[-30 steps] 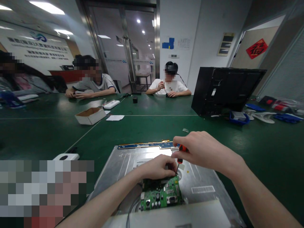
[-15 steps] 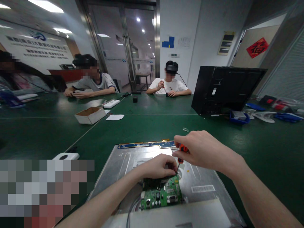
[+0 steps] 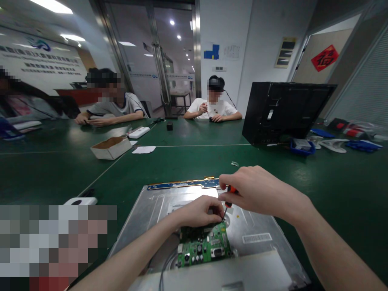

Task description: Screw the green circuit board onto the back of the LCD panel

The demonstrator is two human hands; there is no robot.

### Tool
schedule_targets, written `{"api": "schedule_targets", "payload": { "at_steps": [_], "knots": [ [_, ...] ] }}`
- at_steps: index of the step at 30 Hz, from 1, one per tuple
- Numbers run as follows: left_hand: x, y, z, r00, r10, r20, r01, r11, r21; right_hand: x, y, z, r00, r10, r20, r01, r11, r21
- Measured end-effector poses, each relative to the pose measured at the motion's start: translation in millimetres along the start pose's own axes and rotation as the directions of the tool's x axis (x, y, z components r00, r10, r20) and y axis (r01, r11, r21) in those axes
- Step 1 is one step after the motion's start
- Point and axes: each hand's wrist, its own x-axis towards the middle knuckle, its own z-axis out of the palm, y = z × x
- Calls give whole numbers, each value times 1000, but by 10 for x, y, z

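My right hand [image 3: 245,188] is wrapped round a red and black screwdriver [image 3: 231,190], whose shaft points down at the upper right corner of a green circuit board [image 3: 204,246]. Beside that tip, my left hand [image 3: 201,211] has its fingers curled together at the board's upper edge; whether they pinch anything is too small to tell. The board lies on a silver metal panel [image 3: 257,226] with a blue strip [image 3: 176,185] along its far edge. Grey cables run from the board's left side.
A black monitor [image 3: 285,113] stands at the back right, near a blue tray [image 3: 302,147]. An open box [image 3: 110,148] and a paper [image 3: 144,150] lie on the green table [image 3: 182,161]. Several people sit along the far side and left.
The whole view has shifted slightly, so most things appear a little further left. Both hands keep nearly the same place over the board, and the screwdriver tip stays at its corner.
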Motion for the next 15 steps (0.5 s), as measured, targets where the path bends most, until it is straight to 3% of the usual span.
{"api": "schedule_targets", "payload": {
  "at_steps": [15],
  "knots": [
    [9, 23, 9, 1000, -14, -4, 14, 999, -50, -17, 15, 15, 1000, -15, -21, 15, 1000, -15]
  ]
}}
